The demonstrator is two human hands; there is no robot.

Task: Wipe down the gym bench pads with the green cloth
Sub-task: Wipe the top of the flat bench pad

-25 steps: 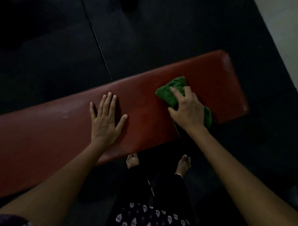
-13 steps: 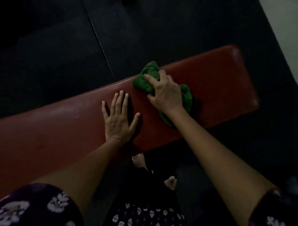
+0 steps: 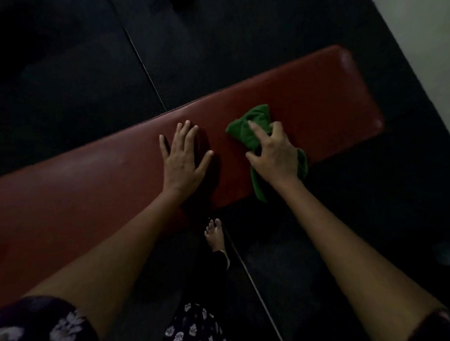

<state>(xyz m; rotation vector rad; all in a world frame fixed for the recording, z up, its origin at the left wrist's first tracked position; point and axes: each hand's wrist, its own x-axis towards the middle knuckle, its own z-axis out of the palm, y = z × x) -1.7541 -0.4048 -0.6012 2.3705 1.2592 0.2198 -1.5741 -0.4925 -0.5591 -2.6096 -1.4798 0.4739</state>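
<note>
A long red bench pad (image 3: 312, 102) runs slantwise from the lower left to the upper right. My left hand (image 3: 183, 155) lies flat on its middle, fingers straight and spread. To its right, a bunched green cloth (image 3: 249, 130) sits near the pad's front edge. My right hand (image 3: 273, 154) presses down on the cloth with curled fingers gripping it. One tail of the cloth hangs over the front edge of the pad.
Dark rubber floor mats (image 3: 68, 73) with seams surround the bench. A pale floor strip (image 3: 435, 50) shows at the upper right. My bare foot (image 3: 216, 234) stands on the mat just in front of the pad.
My right hand has dragged the cloth from the pad's far edge, beside my left hand, rightward and toward the front edge. My left hand stays flat in place.
</note>
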